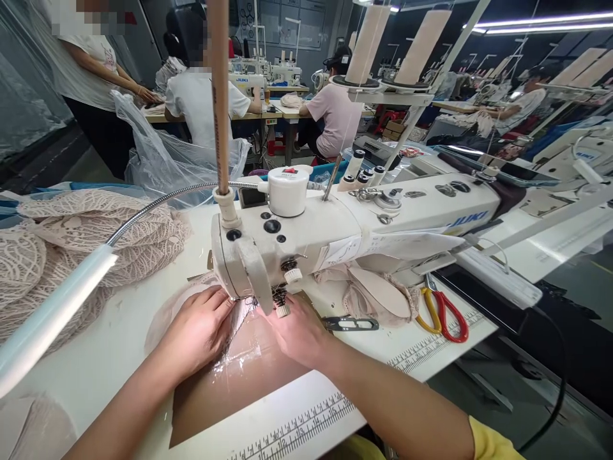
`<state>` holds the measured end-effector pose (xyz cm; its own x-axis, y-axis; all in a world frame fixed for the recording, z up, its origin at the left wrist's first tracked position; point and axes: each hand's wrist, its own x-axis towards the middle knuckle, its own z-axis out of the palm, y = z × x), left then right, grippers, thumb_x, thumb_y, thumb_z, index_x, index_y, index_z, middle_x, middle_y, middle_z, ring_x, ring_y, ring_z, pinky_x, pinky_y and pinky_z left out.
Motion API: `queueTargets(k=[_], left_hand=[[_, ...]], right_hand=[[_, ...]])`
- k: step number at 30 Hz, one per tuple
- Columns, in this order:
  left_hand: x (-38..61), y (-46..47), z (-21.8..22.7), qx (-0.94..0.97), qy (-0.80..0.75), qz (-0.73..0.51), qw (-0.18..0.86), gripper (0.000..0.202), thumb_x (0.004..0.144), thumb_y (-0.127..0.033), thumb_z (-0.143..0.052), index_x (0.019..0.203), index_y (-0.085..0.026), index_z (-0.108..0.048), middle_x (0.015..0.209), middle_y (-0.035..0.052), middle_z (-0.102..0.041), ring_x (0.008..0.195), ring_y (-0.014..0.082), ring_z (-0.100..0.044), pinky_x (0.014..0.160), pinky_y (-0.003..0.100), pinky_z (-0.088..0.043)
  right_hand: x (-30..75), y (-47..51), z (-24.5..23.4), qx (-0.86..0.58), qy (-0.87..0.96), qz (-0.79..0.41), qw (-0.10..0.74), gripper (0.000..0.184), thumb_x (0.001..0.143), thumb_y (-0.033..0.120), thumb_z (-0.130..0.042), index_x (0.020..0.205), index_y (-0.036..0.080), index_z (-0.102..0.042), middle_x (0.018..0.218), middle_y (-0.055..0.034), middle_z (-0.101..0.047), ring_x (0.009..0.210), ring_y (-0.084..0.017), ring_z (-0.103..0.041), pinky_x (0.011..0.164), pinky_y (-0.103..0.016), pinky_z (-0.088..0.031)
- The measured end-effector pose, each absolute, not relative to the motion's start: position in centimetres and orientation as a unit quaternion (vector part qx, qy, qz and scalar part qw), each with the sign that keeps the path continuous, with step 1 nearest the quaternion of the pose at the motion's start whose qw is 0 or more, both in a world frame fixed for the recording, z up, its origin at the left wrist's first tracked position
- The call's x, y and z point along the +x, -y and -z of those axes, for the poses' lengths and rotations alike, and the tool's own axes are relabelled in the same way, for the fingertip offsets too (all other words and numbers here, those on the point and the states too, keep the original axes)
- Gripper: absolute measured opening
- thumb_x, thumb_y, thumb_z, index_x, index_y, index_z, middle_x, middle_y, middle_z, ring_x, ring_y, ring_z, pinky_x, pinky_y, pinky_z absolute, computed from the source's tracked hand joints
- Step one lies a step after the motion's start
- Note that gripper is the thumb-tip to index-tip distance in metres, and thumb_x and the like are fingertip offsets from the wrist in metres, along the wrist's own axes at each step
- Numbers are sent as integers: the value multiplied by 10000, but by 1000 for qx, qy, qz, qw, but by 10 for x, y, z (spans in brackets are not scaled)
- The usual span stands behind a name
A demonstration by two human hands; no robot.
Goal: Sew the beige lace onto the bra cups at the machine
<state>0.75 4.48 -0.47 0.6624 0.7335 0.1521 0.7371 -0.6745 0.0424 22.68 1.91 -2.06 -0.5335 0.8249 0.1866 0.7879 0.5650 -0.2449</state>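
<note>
Again, head view only. Sewing machine (330, 220) stands over the bench (129, 329); sheer beige fabric (165, 313) lies beneath its needle end, back from the bench's ruled front edge, meeting a brown sheet (249, 383) with a clear, shiny film on top.

Left hand (204, 329): fingers close together, laid over the fabric just left of the needle end. Right hand (294, 326): fingers reach in on the other side, tips partly behind the machine head. Can't tell whether either hand pinches or only presses.

Risks, my reading: both hands sit close to the needle area, so a slip or early start could catch a fingertip. Uneven pressure might skew or pucker thin cloth; the film could cling and drag. Snips (354, 324) lie just beside the right wrist, easily knocked. Scissors (440, 310), near the bench's right end, might fall if an elbow swings wide.
</note>
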Motion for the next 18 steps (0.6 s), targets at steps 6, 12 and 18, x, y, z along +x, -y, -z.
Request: queueTargets(k=[6, 12, 18], left_hand=[[7, -28, -3, -905, 423, 47, -5, 332, 937, -244, -358, 1047, -158, -659, 1054, 118, -659, 857, 239, -623, 641, 331, -534], [20, -24, 0, -922, 376, 87, -35, 352, 944, -213, -365, 1113, -120, -660, 1111, 133, -659, 895, 232, -602, 738, 349, -538], [24, -24, 9, -926, 363, 105, -6, 340, 930, -210, -413, 1152, -111, -651, 1170, 136, -654, 916, 265, -566, 744, 399, -516]], right_hand=[[227, -19, 23, -464, 873, -33, 144, 268, 851, 135, -502, 1063, 212, -649, 924, -59, -624, 816, -187, -530, 698, -288, -366], [227, -17, 25, -458, 874, -19, 158, 268, 822, 89, -492, 988, 215, -660, 950, -59, -643, 820, -191, -542, 709, -299, -366], [227, -17, 22, -457, 876, -30, 151, 231, 815, 105, -485, 941, 214, -646, 939, -46, -640, 816, -188, -532, 720, -304, -362]])
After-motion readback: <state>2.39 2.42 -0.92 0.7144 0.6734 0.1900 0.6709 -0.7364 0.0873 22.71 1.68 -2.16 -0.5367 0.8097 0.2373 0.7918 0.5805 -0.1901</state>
